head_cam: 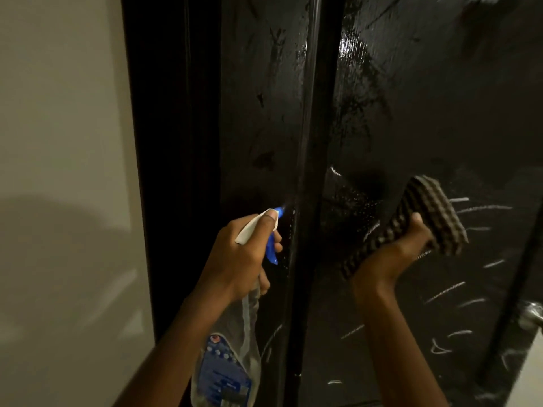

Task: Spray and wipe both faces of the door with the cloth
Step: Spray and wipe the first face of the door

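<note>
Our left hand point(244, 257) is wrapped round the neck of the spray bottle point(226, 362), with a finger curled on its blue trigger and the nozzle aimed at the door point(426, 113), close to its glossy black face. Our right hand point(393, 257), well apart from the left, grips the folded dark waffle cloth point(435, 212) up at the panel, though we cannot tell if it touches. There's a wet sheen above the cloth and white scribbled marks point(446, 292) beside and below it. A metal handle point(531, 315) shows at the right edge and a pale wall point(58, 127) on the left
</note>
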